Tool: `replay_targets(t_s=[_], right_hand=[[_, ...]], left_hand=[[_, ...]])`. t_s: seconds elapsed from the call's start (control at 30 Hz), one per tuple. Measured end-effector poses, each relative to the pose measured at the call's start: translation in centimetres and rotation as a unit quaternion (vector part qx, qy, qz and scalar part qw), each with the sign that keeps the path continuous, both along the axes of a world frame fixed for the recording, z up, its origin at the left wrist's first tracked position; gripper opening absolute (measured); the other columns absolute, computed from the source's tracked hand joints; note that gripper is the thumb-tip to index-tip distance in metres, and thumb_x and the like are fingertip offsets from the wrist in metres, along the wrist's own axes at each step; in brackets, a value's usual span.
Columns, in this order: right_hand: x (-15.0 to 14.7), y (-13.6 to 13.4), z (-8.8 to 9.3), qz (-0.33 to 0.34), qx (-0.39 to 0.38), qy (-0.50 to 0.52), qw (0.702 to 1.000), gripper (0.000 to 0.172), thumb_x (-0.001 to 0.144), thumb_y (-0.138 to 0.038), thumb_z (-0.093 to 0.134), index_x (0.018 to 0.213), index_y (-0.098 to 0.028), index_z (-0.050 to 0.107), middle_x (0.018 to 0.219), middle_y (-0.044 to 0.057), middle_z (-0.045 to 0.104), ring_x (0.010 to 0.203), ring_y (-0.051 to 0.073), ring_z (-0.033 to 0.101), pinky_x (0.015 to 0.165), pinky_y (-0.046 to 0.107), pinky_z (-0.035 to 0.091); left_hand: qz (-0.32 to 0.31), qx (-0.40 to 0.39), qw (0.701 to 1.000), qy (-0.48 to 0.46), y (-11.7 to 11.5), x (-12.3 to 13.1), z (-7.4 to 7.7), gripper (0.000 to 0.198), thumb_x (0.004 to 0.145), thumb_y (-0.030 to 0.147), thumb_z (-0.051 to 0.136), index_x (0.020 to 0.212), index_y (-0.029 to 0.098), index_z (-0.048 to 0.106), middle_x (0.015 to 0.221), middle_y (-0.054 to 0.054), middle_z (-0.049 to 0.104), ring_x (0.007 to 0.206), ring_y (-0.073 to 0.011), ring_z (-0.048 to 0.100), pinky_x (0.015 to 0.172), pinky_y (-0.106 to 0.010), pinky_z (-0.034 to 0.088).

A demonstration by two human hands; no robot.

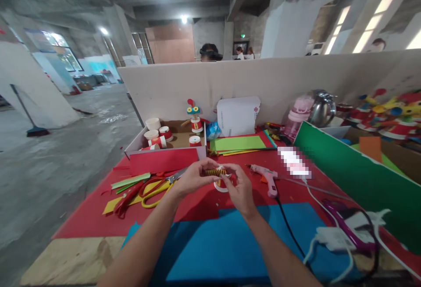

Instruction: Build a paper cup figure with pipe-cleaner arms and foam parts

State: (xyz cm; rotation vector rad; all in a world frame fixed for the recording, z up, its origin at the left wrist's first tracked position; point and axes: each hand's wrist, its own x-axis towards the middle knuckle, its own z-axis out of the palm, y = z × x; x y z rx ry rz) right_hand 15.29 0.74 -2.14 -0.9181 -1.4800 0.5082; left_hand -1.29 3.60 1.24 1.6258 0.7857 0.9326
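Over the red-covered table my left hand point(198, 176) is closed, thumb and fingers round a yellow-and-dark folded paper spring point(213, 172). At its right end my right hand point(241, 188) pinches the same spring beside a small whitish bit. Just beneath the hands stands a red-and-white paper cup point(222, 187), partly covered by my fingers. A pink glue gun point(269, 177) lies to the right of my right hand. To the left of my left hand are yellow-handled scissors point(158, 195) and red-handled scissors point(126, 197) among paper strips.
A cardboard box point(177, 140) with several paper cups and a finished paper-cup figure point(194, 118) stands behind. Green paper sheets point(241, 143) lie beside it. A green panel point(355, 177), a pink bottle point(297, 114) and white cables point(332, 239) are on the right. Blue paper point(213, 252) covers the front.
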Motion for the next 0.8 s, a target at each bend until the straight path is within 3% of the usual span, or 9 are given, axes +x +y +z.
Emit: replay_targets(t_s=[0.23,0.37,0.67,0.8], right_hand=[[0.3,0.3,0.0,0.016,-0.013,0.002,1.000,0.021,0.082,-0.028,0.066,0.101,-0.023,0.062,0.094,0.005,0.069,0.085,0.019,0.066,0.079,0.034,0.055],[0.5,0.3,0.3,0.016,0.010,-0.028,0.999,0.006,0.084,-0.028,0.063,0.087,-0.024,0.066,0.084,0.003,0.070,0.079,0.019,0.066,0.073,0.032,0.055],[0.0,-0.4,0.6,0.015,0.057,-0.045,0.997,0.007,0.085,-0.023,0.062,0.079,-0.023,0.066,0.077,0.002,0.069,0.074,0.017,0.065,0.069,0.029,0.052],[0.2,-0.6,0.9,0.028,0.029,-0.043,0.998,0.010,0.085,-0.024,0.061,0.076,-0.022,0.063,0.075,0.001,0.066,0.073,0.016,0.062,0.068,0.027,0.050]], left_hand=[[0.080,0.006,0.996,-0.031,-0.1,-0.1,-1.1,0.031,0.070,0.038,0.076,0.085,0.016,0.059,0.083,-0.004,0.068,0.077,-0.0156,0.063,0.070,-0.027,0.050],[0.077,0.034,0.996,-0.009,-0.4,0.1,-1.2,0.025,0.073,0.034,0.073,0.083,0.015,0.061,0.081,-0.004,0.066,0.076,-0.0147,0.062,0.069,-0.027,0.050],[0.075,0.065,0.995,0.003,-0.8,0.6,-1.4,0.022,0.073,0.029,0.073,0.086,0.015,0.063,0.087,-0.005,0.067,0.083,-0.0168,0.063,0.075,-0.028,0.051],[0.080,0.063,0.995,0.001,-0.7,0.7,-1.6,0.018,0.073,0.026,0.072,0.083,0.014,0.063,0.084,-0.005,0.068,0.079,-0.0160,0.064,0.073,-0.028,0.051]])
